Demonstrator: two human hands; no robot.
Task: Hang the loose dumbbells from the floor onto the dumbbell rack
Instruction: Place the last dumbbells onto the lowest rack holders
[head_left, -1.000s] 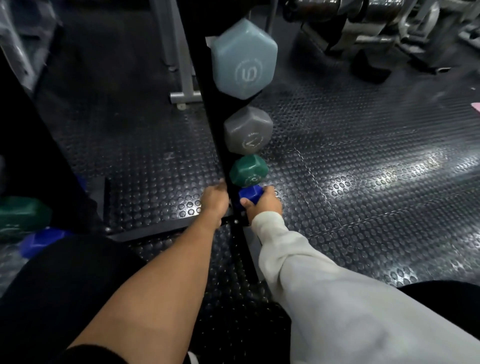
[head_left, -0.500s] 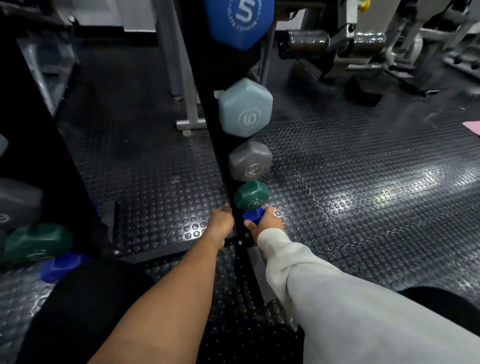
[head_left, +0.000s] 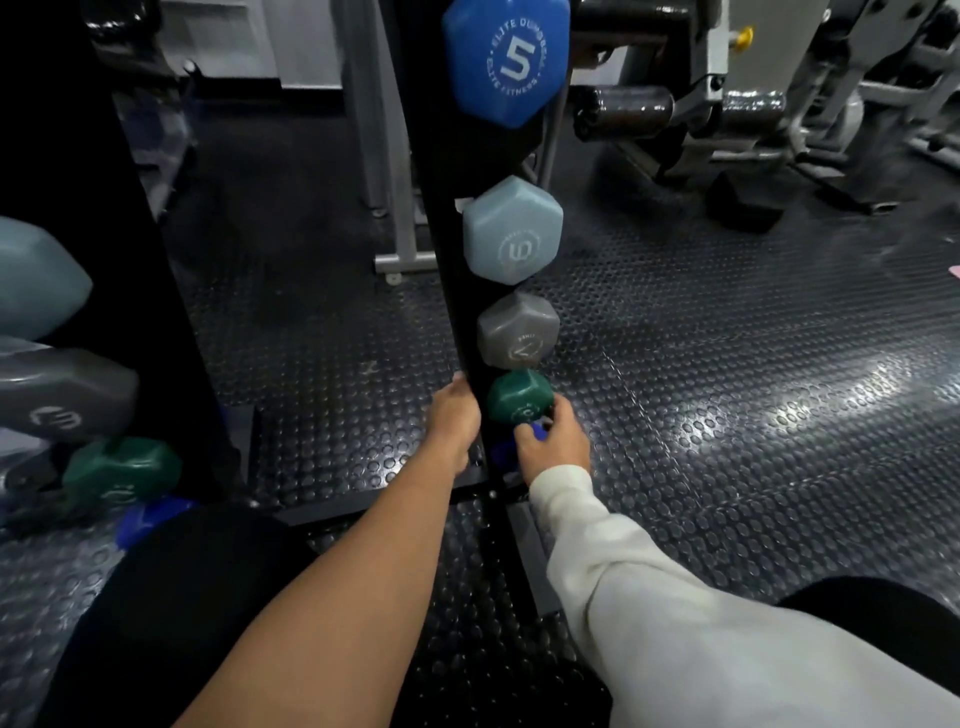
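Observation:
A black upright dumbbell rack (head_left: 447, 218) stands in front of me. On it hang, from the top down, a blue "5" dumbbell (head_left: 506, 60), a light blue one (head_left: 511, 231), a grey one (head_left: 518, 331) and a green one (head_left: 519, 397). At the bottom a small dark blue dumbbell (head_left: 535, 430) shows only as a sliver; my right hand (head_left: 553, 444) grips its end there. My left hand (head_left: 453, 423) reaches behind the rack's left side at the same height; its fingers are hidden, so what they hold is unclear.
A mirror on the left reflects the rack with its light blue, grey, green (head_left: 122, 470) and dark blue dumbbells. Grey machine frames (head_left: 769, 98) and a padded roller (head_left: 623, 111) stand at the back right. Studded black rubber floor (head_left: 727, 395) spreads to the right. My knees sit at the bottom.
The view has tilted up, bringing the blue "5" dumbbell into sight. Both hands stay at the rack's lowest slot; my right hand now covers more of the dark blue dumbbell.

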